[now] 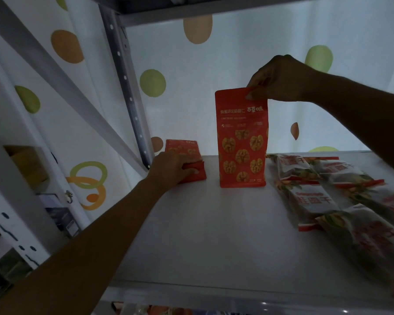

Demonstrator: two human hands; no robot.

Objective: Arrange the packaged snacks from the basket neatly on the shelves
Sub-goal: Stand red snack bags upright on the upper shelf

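Head view: right hand [280,80] pinches the standing walnut pouch [241,144] hanging below its fingers; left hand [171,169] grips the flat pouch [180,147], which probably needs uprighting next.

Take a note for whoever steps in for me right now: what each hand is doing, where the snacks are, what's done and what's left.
Right hand: pinches the top edge of the upright orange bag, which stands mid-shelf.
Left hand: grips the flat orange bag, which lies at the back left of the shelf board.
Done: the white-and-red packs lie in rows on the right.
Left: settle and release both orange bags. The basket is out of view, so what remains in it is unknown.
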